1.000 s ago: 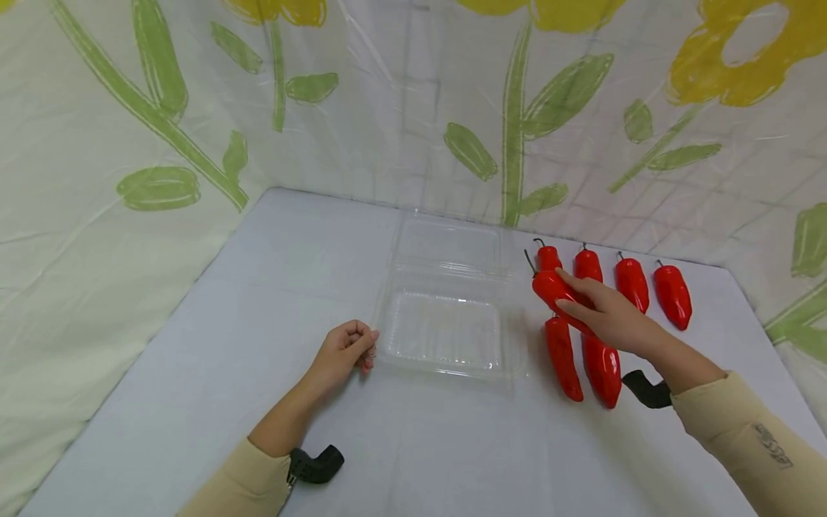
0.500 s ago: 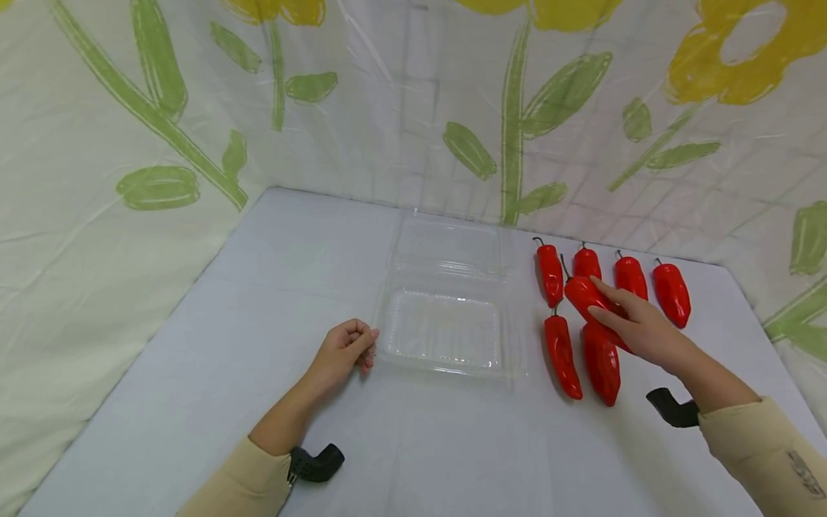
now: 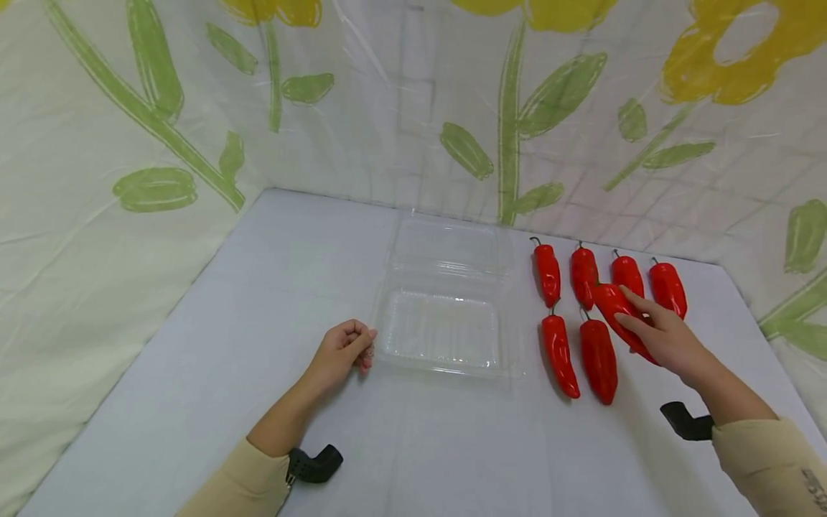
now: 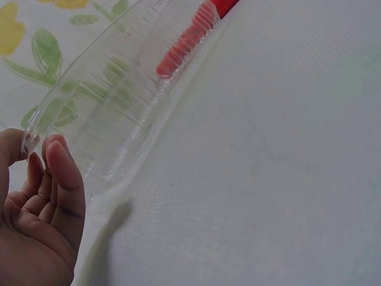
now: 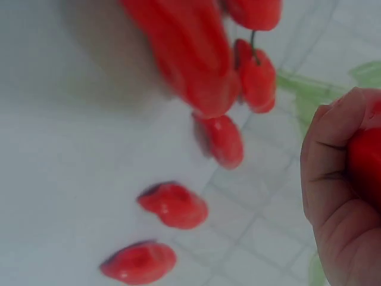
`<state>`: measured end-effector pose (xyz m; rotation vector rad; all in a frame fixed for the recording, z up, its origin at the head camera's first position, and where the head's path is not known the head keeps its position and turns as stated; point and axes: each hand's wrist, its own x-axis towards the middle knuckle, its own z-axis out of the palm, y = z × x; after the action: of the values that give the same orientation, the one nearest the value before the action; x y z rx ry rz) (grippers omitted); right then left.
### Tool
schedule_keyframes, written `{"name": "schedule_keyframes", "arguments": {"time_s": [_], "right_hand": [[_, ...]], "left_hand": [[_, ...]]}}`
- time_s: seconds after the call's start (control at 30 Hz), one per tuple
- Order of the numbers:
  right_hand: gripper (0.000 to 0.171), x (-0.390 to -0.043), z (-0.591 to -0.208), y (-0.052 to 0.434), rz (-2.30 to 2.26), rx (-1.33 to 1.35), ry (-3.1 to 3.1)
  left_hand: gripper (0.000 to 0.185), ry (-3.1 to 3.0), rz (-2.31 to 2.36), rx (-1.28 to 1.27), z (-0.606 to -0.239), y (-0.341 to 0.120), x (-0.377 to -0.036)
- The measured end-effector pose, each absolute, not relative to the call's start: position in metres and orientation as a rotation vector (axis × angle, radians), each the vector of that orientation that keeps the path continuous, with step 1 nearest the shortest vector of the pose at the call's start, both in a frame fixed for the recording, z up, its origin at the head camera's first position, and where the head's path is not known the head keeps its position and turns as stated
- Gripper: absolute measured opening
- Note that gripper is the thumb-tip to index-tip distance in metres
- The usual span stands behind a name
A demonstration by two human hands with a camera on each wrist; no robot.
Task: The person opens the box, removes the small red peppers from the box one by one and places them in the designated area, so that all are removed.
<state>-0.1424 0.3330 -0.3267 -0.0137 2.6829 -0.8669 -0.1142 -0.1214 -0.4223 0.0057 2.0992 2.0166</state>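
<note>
At the left edge of an opened clear plastic clamshell box [image 3: 446, 370], my left hand [image 3: 339, 352] pinches the rim between thumb and finger, as the left wrist view confirms. The box's lid [image 3: 450, 245] lies folded back towards the wall. My right hand [image 3: 665, 336] grips a shiny red pepper [image 3: 615, 307], held above the table at a slant. In the right wrist view that held pepper [image 5: 368, 161] shows only partly, wrapped by curled fingers. Just left of the right hand lie two front peppers, one slim [image 3: 560, 357] and one wider [image 3: 599, 360].
Behind them, a back row of several red peppers [image 3: 546, 275] lies near the wall, partly covered by the right hand and its pepper. A white cloth [image 3: 413, 445] covers the table. Flower-printed sheeting [image 3: 381, 122] closes off the back and sides.
My right hand has moved right with the red pepper, away from the box, uncovering the leftmost back pepper and the wider front one. The left hand has stayed at the box's rim.
</note>
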Motion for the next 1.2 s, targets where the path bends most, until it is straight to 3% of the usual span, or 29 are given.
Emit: {"name": "schedule_keyframes", "arguments": {"time_s": [1.2], "right_hand": [[0.076, -0.116, -0.368, 0.406, -0.845, 0.277, 2.549]], "left_hand": [[0.015, 2.100, 2.021, 0.004, -0.424, -0.120, -0.115]]}}
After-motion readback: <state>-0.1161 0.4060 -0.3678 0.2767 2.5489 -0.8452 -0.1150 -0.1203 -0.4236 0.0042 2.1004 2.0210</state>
